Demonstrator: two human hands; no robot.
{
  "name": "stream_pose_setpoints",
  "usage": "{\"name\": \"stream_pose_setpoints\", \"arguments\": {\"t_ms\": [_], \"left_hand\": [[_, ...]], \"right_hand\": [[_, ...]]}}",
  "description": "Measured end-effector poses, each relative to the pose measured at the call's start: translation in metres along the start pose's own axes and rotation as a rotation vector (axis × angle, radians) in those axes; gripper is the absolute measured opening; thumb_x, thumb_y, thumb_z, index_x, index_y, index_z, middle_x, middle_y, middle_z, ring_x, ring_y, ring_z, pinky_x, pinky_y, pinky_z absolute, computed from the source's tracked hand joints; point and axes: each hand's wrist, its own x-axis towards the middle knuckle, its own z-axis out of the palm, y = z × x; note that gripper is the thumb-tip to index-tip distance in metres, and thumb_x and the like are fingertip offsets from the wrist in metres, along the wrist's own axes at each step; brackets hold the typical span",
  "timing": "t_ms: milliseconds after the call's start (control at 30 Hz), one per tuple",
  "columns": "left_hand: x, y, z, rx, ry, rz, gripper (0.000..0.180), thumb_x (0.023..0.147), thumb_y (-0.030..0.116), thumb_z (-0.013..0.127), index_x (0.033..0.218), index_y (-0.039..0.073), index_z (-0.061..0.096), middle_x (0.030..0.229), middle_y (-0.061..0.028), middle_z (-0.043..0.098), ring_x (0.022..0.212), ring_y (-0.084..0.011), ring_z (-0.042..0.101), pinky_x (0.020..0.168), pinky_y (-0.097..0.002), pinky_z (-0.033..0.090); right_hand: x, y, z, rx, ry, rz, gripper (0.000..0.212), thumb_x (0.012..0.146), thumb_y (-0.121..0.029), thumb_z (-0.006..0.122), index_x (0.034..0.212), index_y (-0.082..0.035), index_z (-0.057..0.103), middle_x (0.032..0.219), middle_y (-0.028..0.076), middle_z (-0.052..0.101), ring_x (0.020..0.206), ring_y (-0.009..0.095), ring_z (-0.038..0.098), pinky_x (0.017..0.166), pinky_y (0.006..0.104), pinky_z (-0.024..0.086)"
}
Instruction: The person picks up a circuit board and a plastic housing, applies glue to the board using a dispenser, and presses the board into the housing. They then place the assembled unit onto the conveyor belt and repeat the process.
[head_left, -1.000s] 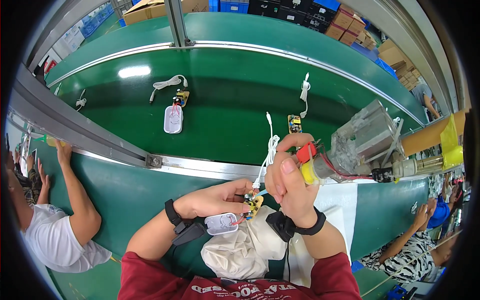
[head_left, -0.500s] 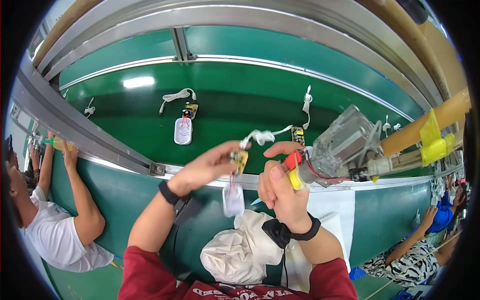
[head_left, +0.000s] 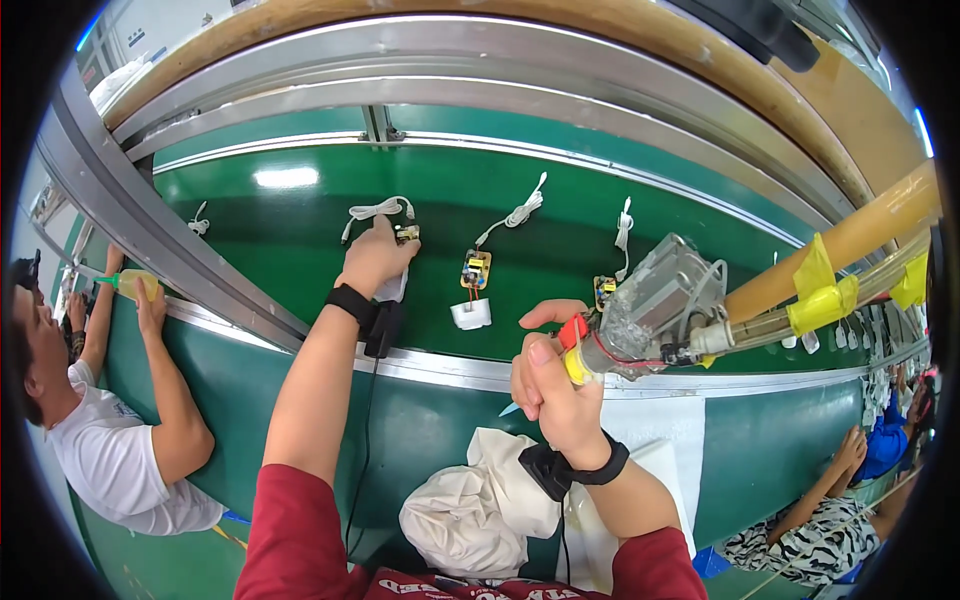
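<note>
Stretched far forward over the green belt (head_left: 330, 290), my left hand (head_left: 376, 256) pinches a small circuit board (head_left: 407, 233). The board's white plastic case is partly hidden beneath the hand, and its white cable (head_left: 378, 209) lies coiled just beyond. To the right lies another circuit board (head_left: 476, 268), wired to a tipped white case (head_left: 471, 314) and a bundled white cable (head_left: 520, 212). My right hand (head_left: 562, 378) is closed around a hose-fed hand tool (head_left: 655, 310) with a clear-wrapped body, a red button and a yellow collar.
A third circuit board (head_left: 605, 290) lies behind the tool. Metal rails (head_left: 450, 372) border the belt, and a slanting post (head_left: 190, 225) stands at left. A cream cloth (head_left: 465, 510) lies near me. At left a co-worker (head_left: 130, 450) holds a yellow bottle (head_left: 138, 284); others sit at right.
My left hand has reached forward and left to the circuit board there. The board it held before now rests on the belt with its white case. My right hand keeps hold of the tool.
</note>
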Motion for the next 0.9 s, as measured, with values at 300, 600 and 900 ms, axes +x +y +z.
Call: {"name": "stream_pose_setpoints", "arguments": {"t_ms": [300, 600, 900], "left_hand": [[-0.055, 0.002, -0.041, -1.328, -0.664, -0.258, 0.036, 0.091, 0.017, 0.059, 0.122, -0.001, 0.051, 0.097, -0.0082, 0.061, 0.081, -0.0120, 0.061, 0.069, -0.0263, 0.051], [-0.155, 0.013, -0.058, -1.596, -0.627, -0.427, 0.035, 0.095, 0.012, 0.052, 0.126, -0.003, 0.047, 0.109, -0.0100, 0.061, 0.088, -0.0168, 0.064, 0.077, -0.0295, 0.055], [-0.178, -0.010, 0.009, -1.257, -1.085, -0.010, 0.039, 0.091, 0.000, 0.055, 0.129, 0.000, 0.045, 0.112, -0.0088, 0.062, 0.099, -0.0147, 0.062, 0.088, -0.0294, 0.051]], "right_hand": [[0.000, -0.003, -0.012, 0.014, 0.004, -0.006, 0.022, 0.095, -0.016, 0.048, 0.108, -0.001, 0.040, 0.053, -0.001, 0.036, 0.037, 0.007, 0.032, 0.037, 0.0235, 0.028], [0.010, 0.029, -0.025, 0.067, 0.010, -0.001, 0.021, 0.095, -0.012, 0.050, 0.109, -0.001, 0.040, 0.057, -0.001, 0.039, 0.040, 0.006, 0.034, 0.038, 0.0220, 0.029], [0.012, 0.077, -0.009, 0.058, 0.082, -0.039, 0.027, 0.096, -0.025, 0.051, 0.109, -0.004, 0.040, 0.053, -0.001, 0.035, 0.037, 0.008, 0.031, 0.036, 0.0231, 0.027]]}}
